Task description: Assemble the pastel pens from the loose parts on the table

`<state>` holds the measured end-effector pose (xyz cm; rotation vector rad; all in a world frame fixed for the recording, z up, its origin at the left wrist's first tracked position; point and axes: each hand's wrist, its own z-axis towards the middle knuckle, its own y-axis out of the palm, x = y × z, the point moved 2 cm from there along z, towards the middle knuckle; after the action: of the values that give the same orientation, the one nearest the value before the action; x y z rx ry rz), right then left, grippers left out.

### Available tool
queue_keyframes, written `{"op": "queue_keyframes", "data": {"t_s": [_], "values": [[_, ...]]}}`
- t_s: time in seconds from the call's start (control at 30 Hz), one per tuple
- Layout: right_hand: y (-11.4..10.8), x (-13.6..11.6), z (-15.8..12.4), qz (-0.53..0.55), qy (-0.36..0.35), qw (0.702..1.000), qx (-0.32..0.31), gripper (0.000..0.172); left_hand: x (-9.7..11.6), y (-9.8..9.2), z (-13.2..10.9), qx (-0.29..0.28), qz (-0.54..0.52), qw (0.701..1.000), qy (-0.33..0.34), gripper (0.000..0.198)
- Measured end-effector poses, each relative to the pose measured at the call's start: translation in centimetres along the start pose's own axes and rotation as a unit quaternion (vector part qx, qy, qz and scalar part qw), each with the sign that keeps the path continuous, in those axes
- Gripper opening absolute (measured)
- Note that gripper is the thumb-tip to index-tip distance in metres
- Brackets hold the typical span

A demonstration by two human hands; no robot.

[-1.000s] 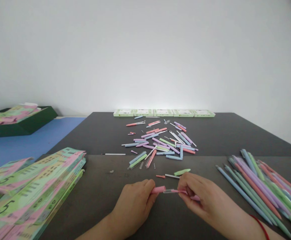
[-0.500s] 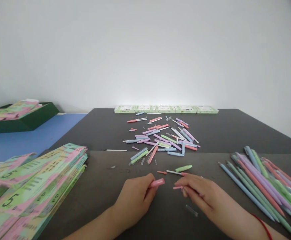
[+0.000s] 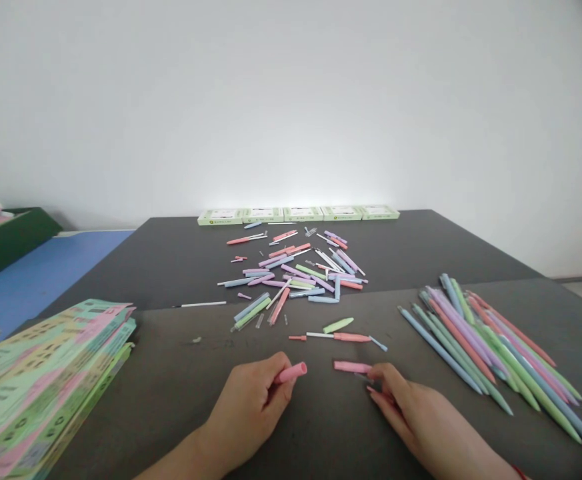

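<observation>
The dark bench carries, at 8 o'clock, a slumped stack of printed cards in pink and green. At 3 o'clock lies a fanned row of whole pens, and at 12 o'clock a scatter of pastel pen parts.

Two kinds of container show. Five light green boxes line the far edge at 12 o'clock, shut, so their contents are hidden. A dark green tray at 10 o'clock, half out of view, holds more pink and green cards.

At 6 o'clock the left hand has its fingers closed round a pink tube, open end pointing to 3 o'clock. The right hand lies low, fingers loosely spread and holding nothing. Its fingertips are at a pink piece lying flat on the bench, touching or just beside it; I cannot tell which.

The work looks best served by keeping the tube level and pinched near its mouth, and by taking the small piece at its middle so it stays in line.
</observation>
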<state>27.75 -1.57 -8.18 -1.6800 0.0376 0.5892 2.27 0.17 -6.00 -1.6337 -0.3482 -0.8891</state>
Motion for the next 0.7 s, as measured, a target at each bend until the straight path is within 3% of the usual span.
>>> {"op": "queue_keyframes", "data": {"t_s": [0.27, 0.37, 0.5, 0.6, 0.7], "values": [[-0.8, -1.4, 1.9, -0.119, 0.010, 0.991, -0.065, 0.008, 0.8, -0.5, -0.3, -0.026, 0.010, 0.999, 0.032, 0.008], [-1.5, -2.1, 2.5, -0.096, -0.010, 0.992, -0.081, 0.011, 0.9, -0.6, -0.4, -0.023, 0.024, 0.998, 0.053, 0.016], [-2.5, -2.6, 3.0, -0.029, -0.042, 0.997, -0.056, 0.020, 0.7, -0.3, -0.3, -0.025, 0.064, 0.996, 0.052, 0.019], [-2.9, -2.9, 1.4, 0.057, -0.077, 0.994, -0.046, 0.031, 0.5, -0.2, -0.3, -0.020, 0.057, 0.998, 0.037, 0.018], [-2.8, -3.6, -1.9, 0.088, -0.103, 0.988, -0.078, 0.031, 0.4, -0.4, -0.4, -0.013, 0.037, 0.999, 0.027, 0.022]]}}
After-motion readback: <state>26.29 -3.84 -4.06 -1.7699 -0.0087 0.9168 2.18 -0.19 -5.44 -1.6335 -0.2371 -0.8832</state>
